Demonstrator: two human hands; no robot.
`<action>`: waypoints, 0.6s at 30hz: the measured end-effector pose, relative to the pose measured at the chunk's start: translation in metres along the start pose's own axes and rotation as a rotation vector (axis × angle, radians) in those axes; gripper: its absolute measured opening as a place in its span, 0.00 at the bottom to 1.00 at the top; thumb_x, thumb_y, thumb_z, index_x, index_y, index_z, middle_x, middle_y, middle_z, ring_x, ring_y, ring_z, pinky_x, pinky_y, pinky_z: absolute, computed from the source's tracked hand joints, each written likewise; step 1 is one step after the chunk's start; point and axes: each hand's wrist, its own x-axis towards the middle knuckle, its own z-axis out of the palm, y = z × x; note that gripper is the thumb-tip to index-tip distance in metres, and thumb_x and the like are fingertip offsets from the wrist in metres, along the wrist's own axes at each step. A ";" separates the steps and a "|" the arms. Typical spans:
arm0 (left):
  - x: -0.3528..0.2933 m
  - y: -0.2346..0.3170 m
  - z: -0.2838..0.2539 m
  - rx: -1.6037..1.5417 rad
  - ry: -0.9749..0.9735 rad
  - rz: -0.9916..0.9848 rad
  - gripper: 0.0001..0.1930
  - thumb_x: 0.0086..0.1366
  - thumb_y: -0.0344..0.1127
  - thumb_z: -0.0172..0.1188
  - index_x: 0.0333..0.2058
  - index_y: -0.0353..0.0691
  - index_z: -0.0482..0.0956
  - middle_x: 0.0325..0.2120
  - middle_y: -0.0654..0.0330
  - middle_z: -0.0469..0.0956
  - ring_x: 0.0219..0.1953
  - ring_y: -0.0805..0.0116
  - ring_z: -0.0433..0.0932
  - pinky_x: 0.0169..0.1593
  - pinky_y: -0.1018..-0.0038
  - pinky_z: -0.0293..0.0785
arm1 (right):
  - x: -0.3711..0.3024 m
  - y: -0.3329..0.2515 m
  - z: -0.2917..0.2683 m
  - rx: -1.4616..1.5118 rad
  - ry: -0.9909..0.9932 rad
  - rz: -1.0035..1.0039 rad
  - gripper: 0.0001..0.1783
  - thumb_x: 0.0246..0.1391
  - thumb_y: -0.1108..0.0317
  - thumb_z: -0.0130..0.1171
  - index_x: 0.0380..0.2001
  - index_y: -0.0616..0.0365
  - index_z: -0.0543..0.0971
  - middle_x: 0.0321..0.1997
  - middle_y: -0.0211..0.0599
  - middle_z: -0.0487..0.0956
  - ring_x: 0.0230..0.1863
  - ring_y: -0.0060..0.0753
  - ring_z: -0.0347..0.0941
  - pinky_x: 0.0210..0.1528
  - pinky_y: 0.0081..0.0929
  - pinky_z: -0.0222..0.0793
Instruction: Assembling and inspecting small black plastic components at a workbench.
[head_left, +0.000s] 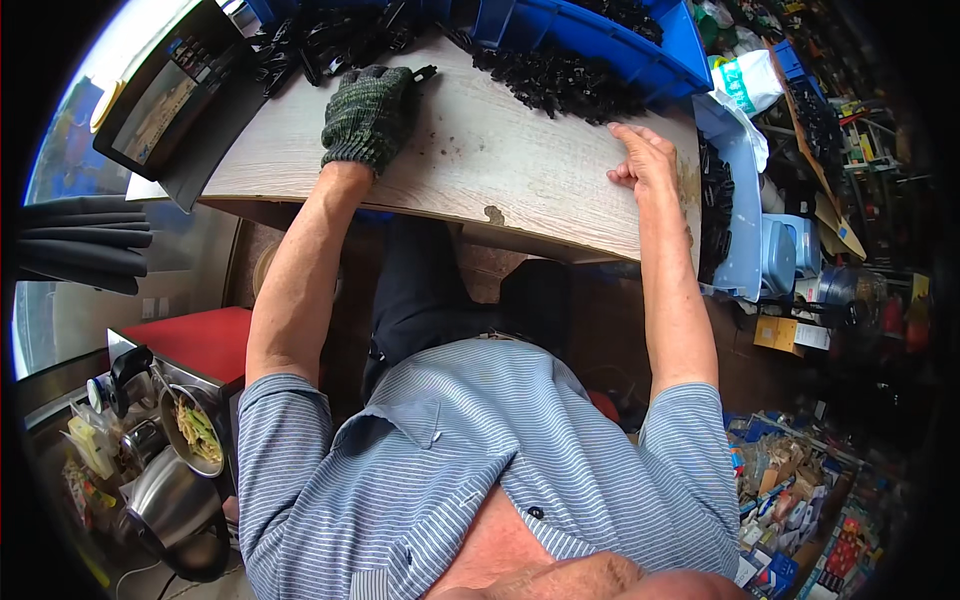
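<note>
My left hand (368,118) wears a dark green knitted glove and is closed, palm down, on the worktable (510,165). A small black plastic part (426,73) sticks out on its right side; most of that part is hidden by the glove. My bare right hand (648,160) is at the right of the table, index finger stretched towards the near edge of a heap of small black plastic parts (560,82). Its other fingers are partly curled, and I see nothing held in them. Longer black parts (335,40) lie piled beyond my left hand.
A blue bin (610,45) stands behind the heap. At the right table edge is a light blue crate (740,225) with black parts inside. A propped tablet (165,105) stands at the far left. A pan of food (195,430) and a metal kettle (175,495) are low on the left.
</note>
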 end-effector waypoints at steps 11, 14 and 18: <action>-0.001 0.008 -0.008 -0.035 -0.088 0.032 0.12 0.68 0.47 0.57 0.40 0.49 0.82 0.39 0.57 0.80 0.47 0.49 0.75 0.47 0.55 0.75 | 0.003 -0.009 0.016 -0.234 -0.014 -0.084 0.11 0.51 0.63 0.70 0.35 0.57 0.83 0.18 0.28 0.72 0.10 0.18 0.58 0.12 0.23 0.63; -0.002 0.010 -0.008 -0.054 -0.081 0.017 0.12 0.67 0.47 0.57 0.40 0.49 0.82 0.39 0.58 0.80 0.47 0.50 0.76 0.47 0.55 0.75 | 0.004 -0.007 0.015 -0.256 -0.028 -0.099 0.10 0.52 0.64 0.69 0.34 0.58 0.83 0.19 0.28 0.73 0.10 0.18 0.59 0.12 0.23 0.63; -0.002 0.010 -0.008 -0.060 -0.089 0.075 0.11 0.66 0.47 0.59 0.40 0.49 0.82 0.39 0.59 0.80 0.46 0.50 0.76 0.47 0.55 0.76 | 0.005 -0.007 0.012 -0.209 -0.026 -0.072 0.11 0.51 0.63 0.69 0.34 0.58 0.83 0.19 0.29 0.74 0.10 0.19 0.61 0.12 0.23 0.66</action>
